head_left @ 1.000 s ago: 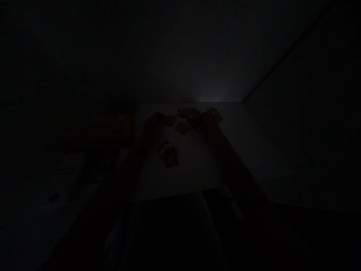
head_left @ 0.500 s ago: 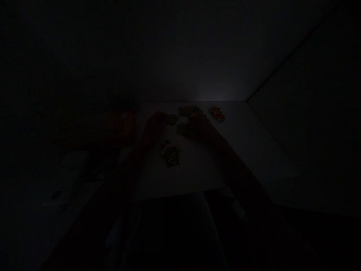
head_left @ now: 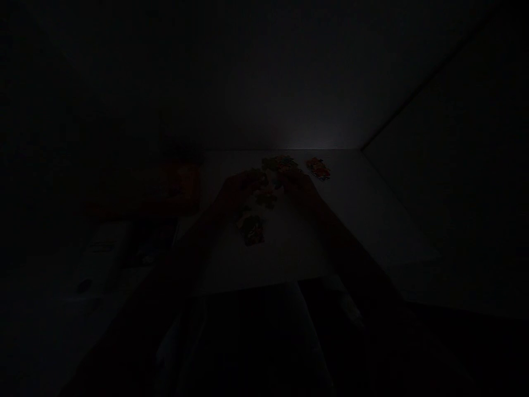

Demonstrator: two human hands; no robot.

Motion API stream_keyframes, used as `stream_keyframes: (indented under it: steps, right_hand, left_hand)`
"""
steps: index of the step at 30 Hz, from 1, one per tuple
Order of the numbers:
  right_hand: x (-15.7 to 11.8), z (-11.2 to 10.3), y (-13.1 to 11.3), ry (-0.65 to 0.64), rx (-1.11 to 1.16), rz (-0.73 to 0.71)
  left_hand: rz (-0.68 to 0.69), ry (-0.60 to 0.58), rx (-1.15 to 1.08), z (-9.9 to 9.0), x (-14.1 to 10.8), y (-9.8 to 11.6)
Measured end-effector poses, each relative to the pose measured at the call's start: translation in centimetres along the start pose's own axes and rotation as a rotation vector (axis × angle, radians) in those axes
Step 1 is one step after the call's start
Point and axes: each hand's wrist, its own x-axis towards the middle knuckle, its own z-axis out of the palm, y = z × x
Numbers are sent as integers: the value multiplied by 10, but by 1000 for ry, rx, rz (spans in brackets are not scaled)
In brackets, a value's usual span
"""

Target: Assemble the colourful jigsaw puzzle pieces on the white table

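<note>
The picture is very dark. Puzzle-like pieces lie on a pale table [head_left: 289, 248]. My left hand [head_left: 238, 184] is closed at a greenish piece [head_left: 256, 173], which shows at its fingertips. My right hand [head_left: 296, 183] is at the near edge of a colourful cluster of pieces [head_left: 281, 161]; its fingers are too dark to make out. A greenish piece [head_left: 266, 199] lies on the table between and below the hands. Nearer to me is a joined group of pieces [head_left: 251, 229], green and reddish.
A small orange and red group [head_left: 318, 168] lies right of the cluster. An orange-red box [head_left: 179, 187] is at the left, with dark and pale flat items [head_left: 152, 242] nearer. A wall [head_left: 289, 94] rises behind the table.
A greenish piece that was at my right hand now lies on the table. My right hand has moved slightly up and right, my left hand slightly right.
</note>
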Motion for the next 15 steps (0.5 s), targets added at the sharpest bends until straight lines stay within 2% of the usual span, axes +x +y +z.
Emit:
stream_keyframes:
  steps: [3,9,15]
  right_hand:
    - [-2,-1,1,-10,-12,-26]
    - [-7,-6,5,-200,-177,-181]
    - [-11,-7,2,-276,-129,-160]
  left_hand:
    - [-27,49,-21,-4,2,1]
    - [-63,156,-92,-11,6,9]
    - [-70,180,-79,-14,4,13]
